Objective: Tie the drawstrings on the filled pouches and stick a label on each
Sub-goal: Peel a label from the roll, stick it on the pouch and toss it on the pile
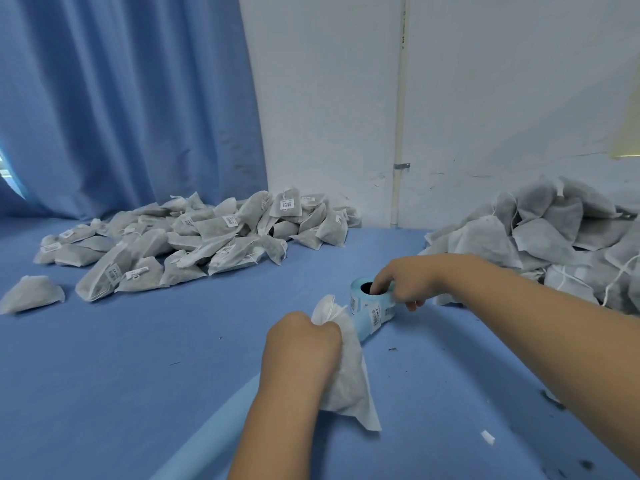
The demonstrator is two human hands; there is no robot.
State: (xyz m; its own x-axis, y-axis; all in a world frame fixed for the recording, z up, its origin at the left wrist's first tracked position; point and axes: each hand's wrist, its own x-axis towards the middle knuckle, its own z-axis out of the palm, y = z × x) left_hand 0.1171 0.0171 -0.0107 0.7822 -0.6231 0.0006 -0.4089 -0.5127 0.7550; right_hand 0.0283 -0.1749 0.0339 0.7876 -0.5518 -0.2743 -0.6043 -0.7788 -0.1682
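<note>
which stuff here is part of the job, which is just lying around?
Job:
- left hand gripping a pouch
- right hand holding the label roll
- labelled pile
- pile with no labels showing

Lying about:
- white scrap
- dark crumbs
- curtain

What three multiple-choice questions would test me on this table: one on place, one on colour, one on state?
1. Where does the labelled pile lie? A left B right C floor
2. What colour is the table cover? A red B blue C green
3. What does the left hand grip? A nothing B a pouch C scissors
Answers: A, barcode stickers show on the far-left pile; B, blue cloth spans the table; B, it clasps the pouch top while the right hand holds the label roll.
</note>
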